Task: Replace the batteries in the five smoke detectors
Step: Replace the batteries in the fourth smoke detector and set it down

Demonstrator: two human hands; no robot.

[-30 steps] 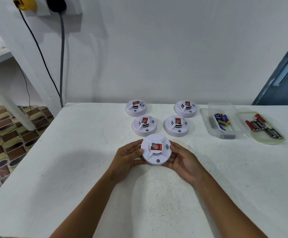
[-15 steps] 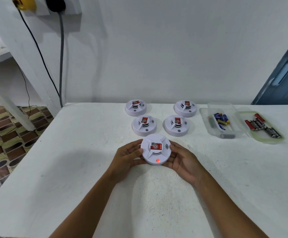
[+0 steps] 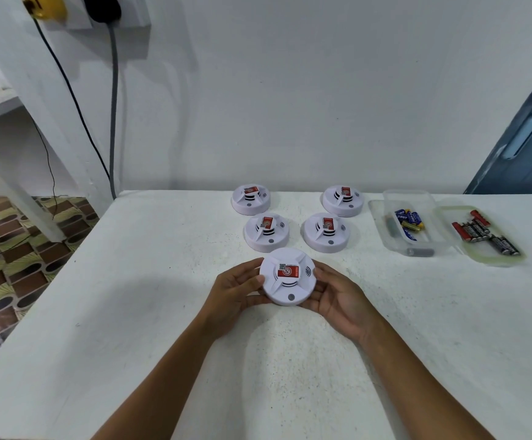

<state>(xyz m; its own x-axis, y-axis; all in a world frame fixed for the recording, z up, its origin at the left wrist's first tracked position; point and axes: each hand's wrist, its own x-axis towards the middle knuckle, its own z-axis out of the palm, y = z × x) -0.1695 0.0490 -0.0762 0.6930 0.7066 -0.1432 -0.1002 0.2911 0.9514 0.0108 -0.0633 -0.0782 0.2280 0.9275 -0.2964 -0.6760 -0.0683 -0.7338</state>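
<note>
From the head view, we hold one white smoke detector (image 3: 287, 277) between both hands, near the middle of the white counter (image 3: 131, 312). Our left hand (image 3: 234, 289) grips its left edge, the thumb lying against the rim and the fingers (image 3: 242, 268) curled round the far side. Our right hand (image 3: 337, 300) cups its right edge from below and beside, palm turned up, the fingers (image 3: 323, 271) bent round the rim. The detector faces up, with a red label at its centre and a small dark button near its front edge; whether its base touches the counter we cannot tell.

Beyond it we see four more detectors in two rows: a near left one (image 3: 266, 232), a near right one (image 3: 327, 231), a far left one (image 3: 251, 199) and a far right one (image 3: 342, 200), each lying flat with a red label on top, none touching another.

To the right stands a clear plastic container (image 3: 382, 230) holding blue and yellow batteries (image 3: 409, 219). Just beside it lies a clear lid (image 3: 493, 260) carrying red and black batteries (image 3: 477, 230).

On the wall at the upper left, a yellow plug (image 3: 44, 6) and a black plug (image 3: 101, 7) sit in a socket, with cables hanging down.
</note>
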